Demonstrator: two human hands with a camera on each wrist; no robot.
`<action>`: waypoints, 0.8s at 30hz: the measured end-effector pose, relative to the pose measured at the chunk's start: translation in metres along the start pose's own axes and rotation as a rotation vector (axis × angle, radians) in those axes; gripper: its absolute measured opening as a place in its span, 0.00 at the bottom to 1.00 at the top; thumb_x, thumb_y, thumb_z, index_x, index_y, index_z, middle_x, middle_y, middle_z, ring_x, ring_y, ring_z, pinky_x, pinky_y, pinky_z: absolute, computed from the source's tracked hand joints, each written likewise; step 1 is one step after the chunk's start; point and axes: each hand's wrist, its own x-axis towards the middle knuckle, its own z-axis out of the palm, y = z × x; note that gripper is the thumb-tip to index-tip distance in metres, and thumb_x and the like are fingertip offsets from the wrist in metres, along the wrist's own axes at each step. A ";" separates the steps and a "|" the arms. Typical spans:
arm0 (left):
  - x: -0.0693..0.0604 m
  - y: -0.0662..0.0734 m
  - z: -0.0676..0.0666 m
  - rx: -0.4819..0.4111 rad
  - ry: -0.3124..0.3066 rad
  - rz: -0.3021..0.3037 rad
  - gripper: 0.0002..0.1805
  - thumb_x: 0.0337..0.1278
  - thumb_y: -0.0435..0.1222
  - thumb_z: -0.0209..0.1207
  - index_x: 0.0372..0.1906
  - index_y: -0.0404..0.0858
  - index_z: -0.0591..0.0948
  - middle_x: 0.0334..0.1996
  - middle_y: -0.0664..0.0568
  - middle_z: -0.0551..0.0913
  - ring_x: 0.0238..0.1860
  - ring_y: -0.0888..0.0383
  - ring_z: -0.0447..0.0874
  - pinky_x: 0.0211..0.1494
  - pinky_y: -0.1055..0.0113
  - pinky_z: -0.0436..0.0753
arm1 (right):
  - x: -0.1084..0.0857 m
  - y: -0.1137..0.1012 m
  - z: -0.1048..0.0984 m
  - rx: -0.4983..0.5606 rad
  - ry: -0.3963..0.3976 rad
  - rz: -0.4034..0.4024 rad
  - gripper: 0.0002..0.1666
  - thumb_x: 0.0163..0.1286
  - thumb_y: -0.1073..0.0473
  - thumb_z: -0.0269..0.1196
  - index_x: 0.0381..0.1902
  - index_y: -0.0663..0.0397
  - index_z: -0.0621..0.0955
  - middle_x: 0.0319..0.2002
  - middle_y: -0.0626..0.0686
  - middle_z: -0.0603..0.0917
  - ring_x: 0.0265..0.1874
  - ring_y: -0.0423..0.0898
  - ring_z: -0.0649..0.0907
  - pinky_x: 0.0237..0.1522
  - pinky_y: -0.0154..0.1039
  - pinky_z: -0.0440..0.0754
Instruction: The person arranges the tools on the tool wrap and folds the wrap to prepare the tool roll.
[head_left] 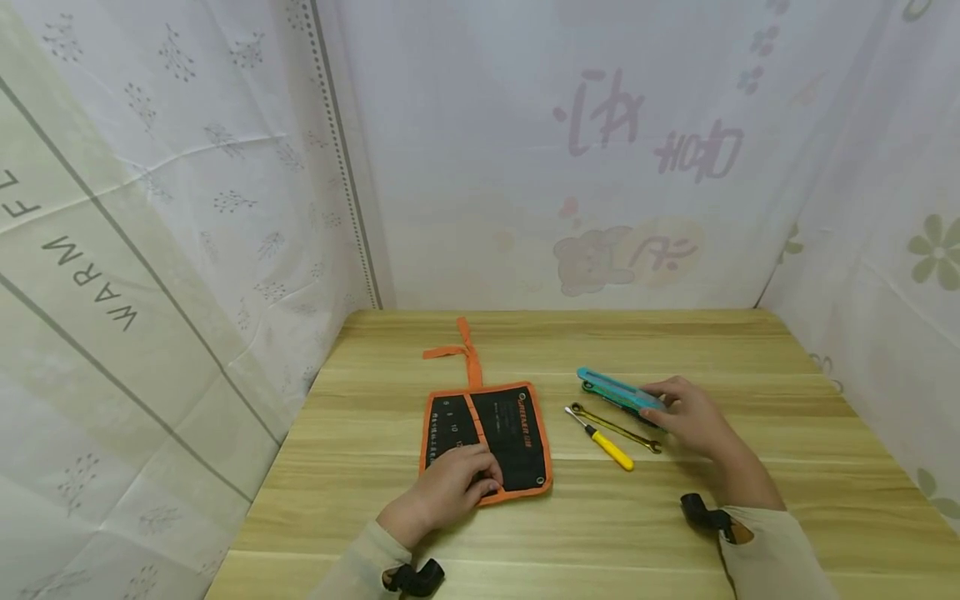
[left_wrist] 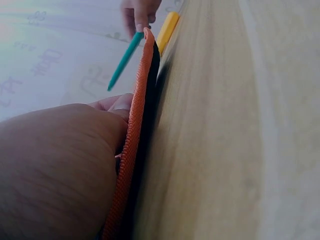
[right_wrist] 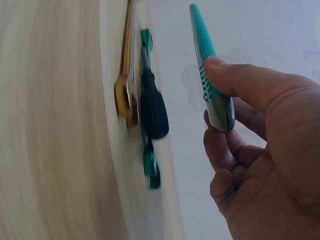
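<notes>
In the head view my right hand (head_left: 693,417) pinches a teal utility knife (head_left: 618,388) between thumb and fingers, held above the table. The right wrist view shows its grey end and patterned grip close to the palm. My left hand (head_left: 450,492) rests on the lower left of a black tool pouch (head_left: 517,442) with orange trim, its fingers bent and partly hiding the pockets. Whether fabric is between those fingers is hidden. Near the right hand lie a gold ratchet wrench (head_left: 618,427), a yellow-handled screwdriver (head_left: 613,450), a green wrench (right_wrist: 150,162) and a black-handled screwdriver (right_wrist: 154,107).
Two orange tie straps (head_left: 472,362) extend from the pouch's far edge across the wooden table (head_left: 360,450). Printed curtains (head_left: 480,167) hang behind the table and on both sides. Black camera mounts (head_left: 705,512) sit at the sleeves.
</notes>
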 end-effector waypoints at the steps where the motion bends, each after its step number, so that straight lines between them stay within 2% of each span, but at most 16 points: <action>1: 0.000 0.000 0.000 -0.003 0.000 -0.001 0.04 0.74 0.44 0.64 0.41 0.59 0.82 0.37 0.72 0.77 0.37 0.72 0.75 0.49 0.65 0.80 | 0.000 -0.002 0.002 0.001 -0.002 -0.010 0.24 0.71 0.50 0.73 0.62 0.51 0.86 0.49 0.52 0.81 0.45 0.50 0.80 0.37 0.42 0.77; 9: 0.000 -0.001 0.000 -0.022 0.006 -0.007 0.04 0.74 0.43 0.64 0.41 0.59 0.82 0.37 0.71 0.77 0.37 0.72 0.75 0.47 0.67 0.80 | 0.000 -0.023 0.015 0.050 -0.044 -0.067 0.22 0.69 0.55 0.75 0.59 0.47 0.87 0.47 0.49 0.81 0.39 0.48 0.77 0.27 0.37 0.74; 12: -0.001 -0.001 0.000 -0.033 0.010 -0.011 0.04 0.73 0.43 0.65 0.41 0.59 0.82 0.37 0.71 0.77 0.37 0.72 0.75 0.47 0.67 0.80 | 0.000 -0.029 0.020 0.070 -0.059 -0.104 0.21 0.68 0.54 0.76 0.58 0.47 0.88 0.48 0.49 0.81 0.38 0.47 0.77 0.28 0.37 0.74; 17: -0.001 0.000 0.000 -0.045 0.015 -0.010 0.04 0.73 0.43 0.65 0.41 0.58 0.82 0.37 0.70 0.77 0.37 0.72 0.75 0.47 0.67 0.80 | -0.001 -0.039 0.028 0.112 -0.107 -0.162 0.22 0.66 0.56 0.77 0.58 0.50 0.88 0.43 0.47 0.80 0.34 0.46 0.73 0.31 0.36 0.72; 24: -0.002 -0.001 0.001 -0.064 0.034 -0.012 0.04 0.73 0.43 0.65 0.42 0.58 0.82 0.38 0.71 0.77 0.36 0.72 0.75 0.45 0.68 0.79 | -0.004 -0.050 0.035 0.169 -0.164 -0.185 0.24 0.65 0.59 0.78 0.59 0.50 0.88 0.43 0.47 0.81 0.34 0.48 0.74 0.32 0.37 0.73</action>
